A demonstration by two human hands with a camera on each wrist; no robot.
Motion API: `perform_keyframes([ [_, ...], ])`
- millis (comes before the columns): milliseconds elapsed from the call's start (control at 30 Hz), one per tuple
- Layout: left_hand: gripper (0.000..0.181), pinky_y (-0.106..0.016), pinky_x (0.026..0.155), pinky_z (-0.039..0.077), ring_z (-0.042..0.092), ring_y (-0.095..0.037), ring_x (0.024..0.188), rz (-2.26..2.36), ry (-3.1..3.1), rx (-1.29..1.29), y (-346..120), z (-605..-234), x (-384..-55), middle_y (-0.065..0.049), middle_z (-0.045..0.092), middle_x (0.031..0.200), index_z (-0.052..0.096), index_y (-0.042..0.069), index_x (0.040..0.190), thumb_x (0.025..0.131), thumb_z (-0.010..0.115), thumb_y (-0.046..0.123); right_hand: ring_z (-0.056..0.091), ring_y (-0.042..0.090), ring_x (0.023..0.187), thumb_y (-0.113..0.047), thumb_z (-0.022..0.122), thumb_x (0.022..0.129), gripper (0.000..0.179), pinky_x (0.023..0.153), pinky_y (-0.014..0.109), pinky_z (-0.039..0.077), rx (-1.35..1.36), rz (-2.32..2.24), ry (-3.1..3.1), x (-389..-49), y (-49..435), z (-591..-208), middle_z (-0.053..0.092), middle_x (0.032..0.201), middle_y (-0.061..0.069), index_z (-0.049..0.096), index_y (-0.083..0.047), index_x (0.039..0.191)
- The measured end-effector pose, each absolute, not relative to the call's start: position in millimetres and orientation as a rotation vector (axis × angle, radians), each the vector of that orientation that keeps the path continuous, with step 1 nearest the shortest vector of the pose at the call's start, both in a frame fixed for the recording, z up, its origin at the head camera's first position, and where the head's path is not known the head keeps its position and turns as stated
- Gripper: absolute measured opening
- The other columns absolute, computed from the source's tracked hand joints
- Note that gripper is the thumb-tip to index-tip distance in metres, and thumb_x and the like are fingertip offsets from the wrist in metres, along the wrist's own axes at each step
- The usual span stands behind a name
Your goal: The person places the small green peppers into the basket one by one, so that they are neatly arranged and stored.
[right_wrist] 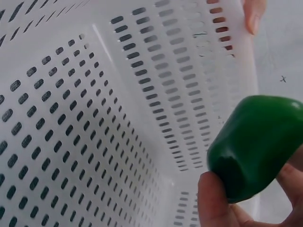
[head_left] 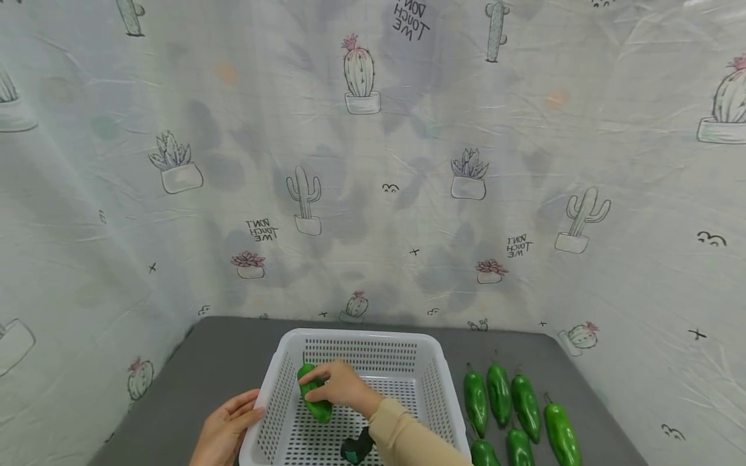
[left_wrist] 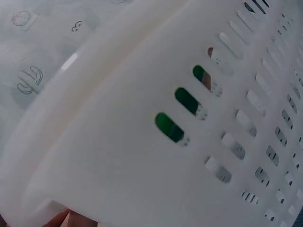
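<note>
The green pepper (right_wrist: pixel 255 144) is inside the white basket (head_left: pixel 361 334), near its left wall and toward the far left corner, stem end pointing to the far edge; whether it touches the basket floor cannot be told. The right hand (head_left: pixel 340 388) pinches it between thumb and fingers, the gap no wider than the pepper's girth. Finding: the skin is glossy and the hold is near the fingertips, so a loose pinch could let it twist or drop; drifting further left could knock it on the slotted wall. The left hand (head_left: pixel 228 424) touches the left rim from outside, its fingers relaxed and holding nothing else. Such light contact may not steady the basket if the wall is bumped. A beige sleeve (head_left: pixel 410 437) crosses the basket's near right part, with a dark device (head_left: pixel 357 446) at the wrist. To the right of the basket, six loose peppers (head_left: pixel 526 406) lie toward the table's right edge; a basket shoved rightward would probably set them rolling. The grey table (head_left: pixel 221 349) meets, at its far edge, a cactus-print sheet (head_left: pixel 361 194).
</note>
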State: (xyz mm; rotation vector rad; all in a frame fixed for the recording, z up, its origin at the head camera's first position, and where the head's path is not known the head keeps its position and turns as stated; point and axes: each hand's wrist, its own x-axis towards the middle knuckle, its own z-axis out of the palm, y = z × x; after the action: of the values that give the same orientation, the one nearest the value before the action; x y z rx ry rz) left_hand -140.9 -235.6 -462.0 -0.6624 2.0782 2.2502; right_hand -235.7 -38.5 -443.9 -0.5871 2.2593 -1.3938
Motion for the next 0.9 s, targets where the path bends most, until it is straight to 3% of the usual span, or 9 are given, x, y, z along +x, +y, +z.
perform_keyframes([
  [433, 0.068, -0.032, 0.078, 0.054, 0.063, -0.016, 0.092, 2.252, 2.085, -0.643, -235, -463, -141, -0.009, 0.062, 0.109, 0.036, -0.01, 0.138, 0.086, 0.071, 0.017, 0.062, 0.015, 0.078, -0.004, 0.077, 0.076, 0.023, 0.058, 0.033, 0.054, -0.537, -1.3, 2.324, -237, -56, -456, 0.065, 0.112, 0.008, 0.076, -0.011, 0.098],
  [700, 0.068, -0.034, 0.078, 0.054, 0.063, -0.016, 0.091, 2.257, 2.087, -0.652, -235, -464, -141, -0.011, 0.062, 0.11, 0.037, -0.01, 0.138, 0.086, 0.071, 0.017, 0.062, 0.016, 0.076, 0.001, 0.076, 0.074, 0.026, 0.059, 0.035, 0.056, -0.478, -1.27, 2.293, -237, -63, -459, 0.064, 0.106, 0.005, 0.076, -0.011, 0.097],
  [900, 0.068, -0.035, 0.079, 0.054, 0.063, -0.017, 0.091, 2.252, 2.095, -0.651, -234, -463, -141, -0.013, 0.061, 0.113, 0.037, -0.01, 0.138, 0.086, 0.071, 0.017, 0.061, 0.015, 0.072, 0.003, 0.075, 0.074, 0.028, 0.053, 0.03, 0.054, -0.541, -1.214, 2.262, -238, -66, -461, 0.063, 0.096, 0.005, 0.075, -0.011, 0.098],
])
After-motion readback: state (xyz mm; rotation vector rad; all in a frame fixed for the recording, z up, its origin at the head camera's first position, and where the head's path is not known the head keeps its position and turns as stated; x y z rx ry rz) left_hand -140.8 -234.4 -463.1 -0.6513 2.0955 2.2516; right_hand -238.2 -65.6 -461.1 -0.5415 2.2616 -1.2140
